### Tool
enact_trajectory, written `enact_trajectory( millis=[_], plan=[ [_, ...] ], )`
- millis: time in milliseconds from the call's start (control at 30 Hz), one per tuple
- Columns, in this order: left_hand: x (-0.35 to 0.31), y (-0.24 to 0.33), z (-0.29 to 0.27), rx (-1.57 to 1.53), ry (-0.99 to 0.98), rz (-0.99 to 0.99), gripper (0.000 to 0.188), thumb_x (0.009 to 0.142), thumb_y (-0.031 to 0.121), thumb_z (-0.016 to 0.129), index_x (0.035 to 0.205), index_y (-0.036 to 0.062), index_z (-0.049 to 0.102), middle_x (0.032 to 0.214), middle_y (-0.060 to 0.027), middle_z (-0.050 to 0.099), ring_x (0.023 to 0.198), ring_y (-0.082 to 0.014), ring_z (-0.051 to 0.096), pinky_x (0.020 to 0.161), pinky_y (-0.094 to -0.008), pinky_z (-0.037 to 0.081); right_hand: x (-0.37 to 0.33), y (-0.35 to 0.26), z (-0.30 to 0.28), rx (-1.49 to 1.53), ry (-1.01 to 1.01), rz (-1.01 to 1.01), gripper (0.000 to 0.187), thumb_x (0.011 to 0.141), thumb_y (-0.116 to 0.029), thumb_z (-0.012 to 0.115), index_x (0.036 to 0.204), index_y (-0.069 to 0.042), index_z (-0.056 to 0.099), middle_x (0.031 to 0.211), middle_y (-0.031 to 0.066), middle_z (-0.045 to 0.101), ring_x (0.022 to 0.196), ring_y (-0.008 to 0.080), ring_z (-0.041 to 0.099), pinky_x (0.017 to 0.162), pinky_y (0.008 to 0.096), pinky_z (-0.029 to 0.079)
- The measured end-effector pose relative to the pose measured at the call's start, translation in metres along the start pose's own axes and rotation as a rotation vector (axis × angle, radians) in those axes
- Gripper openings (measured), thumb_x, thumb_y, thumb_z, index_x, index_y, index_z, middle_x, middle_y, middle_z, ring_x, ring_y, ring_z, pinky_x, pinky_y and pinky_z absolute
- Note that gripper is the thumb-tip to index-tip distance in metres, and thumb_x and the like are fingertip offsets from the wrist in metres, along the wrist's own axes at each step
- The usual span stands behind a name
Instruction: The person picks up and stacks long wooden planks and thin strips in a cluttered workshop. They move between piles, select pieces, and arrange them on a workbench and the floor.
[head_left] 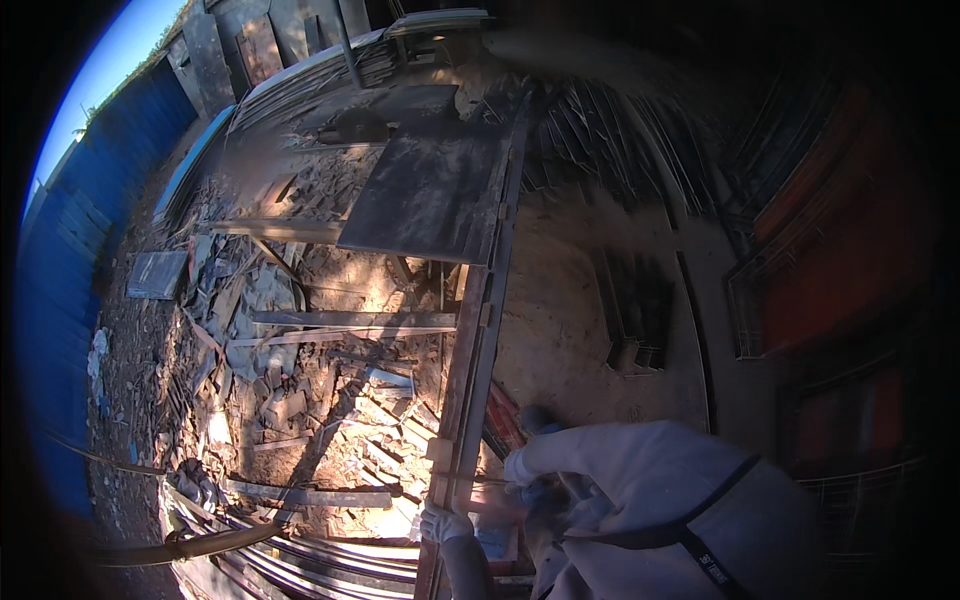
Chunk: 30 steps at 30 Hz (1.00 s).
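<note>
My left hand (445,523), in a pale glove, is at the near end of a long beam (478,365), its fingers bent over the beam's edge. To its upper right is my right hand (515,468), also gloved, at the end of a pale sleeve. Shadow and the arm obscure its fingers, so I cannot make out what it holds. A small wooden block (439,452) sits on the beam just beyond my left hand. Reddish boards (504,412) lie beside the beam, close to my right hand.
A dark sheet panel (428,192) rests against the beam farther away. Wood scraps (290,405) and crosswise timbers (355,320) cover the ground at left, by a blue fence (65,270). Dark stacked pieces (635,310) and red panels (835,240) stand in shadow at right.
</note>
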<state>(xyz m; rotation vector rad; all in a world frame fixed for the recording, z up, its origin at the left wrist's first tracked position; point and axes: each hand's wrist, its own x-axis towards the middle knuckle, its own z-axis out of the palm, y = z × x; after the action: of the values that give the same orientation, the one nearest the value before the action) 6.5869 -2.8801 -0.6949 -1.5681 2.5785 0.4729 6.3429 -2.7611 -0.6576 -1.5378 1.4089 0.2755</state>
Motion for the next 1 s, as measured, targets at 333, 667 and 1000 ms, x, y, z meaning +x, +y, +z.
enact_trajectory(
  millis=[333,667,1000],
  plan=[
    [0.005,-0.011,-0.021,-0.032,-0.134,-0.008,0.094,0.092,0.077,0.049,0.150,0.0035,0.039,0.132,-0.0278,0.051,0.120,-0.0492,0.051,0.108,-0.0603,0.037,0.033,-0.008,0.017,0.095,0.042,0.028,0.048,0.094,-0.049,0.062,0.108,-0.006,0.079,0.098,0.0213,0.077,0.093,0.0397,0.075,0.080,0.0534,0.057],
    [0.007,-0.010,-0.021,-0.033,-0.174,-0.035,0.094,0.092,0.078,0.050,0.149,0.0042,0.039,0.131,-0.0270,0.051,0.119,-0.0492,0.052,0.107,-0.0605,0.038,0.032,0.011,0.038,0.755,-0.116,-0.031,0.041,0.088,-0.041,0.069,0.110,-0.007,0.078,0.100,0.0205,0.077,0.092,0.0376,0.076,0.077,0.0523,0.058],
    [0.005,-0.008,-0.032,-0.023,-0.189,-0.049,0.094,0.091,0.078,0.050,0.148,0.0050,0.039,0.130,-0.0262,0.051,0.118,-0.0493,0.052,0.106,-0.0606,0.039,0.065,-0.026,0.066,0.316,0.240,0.352,0.044,0.080,-0.032,0.077,0.117,-0.007,0.075,0.104,0.0198,0.077,0.094,0.0358,0.076,0.077,0.0508,0.059]
  ],
)
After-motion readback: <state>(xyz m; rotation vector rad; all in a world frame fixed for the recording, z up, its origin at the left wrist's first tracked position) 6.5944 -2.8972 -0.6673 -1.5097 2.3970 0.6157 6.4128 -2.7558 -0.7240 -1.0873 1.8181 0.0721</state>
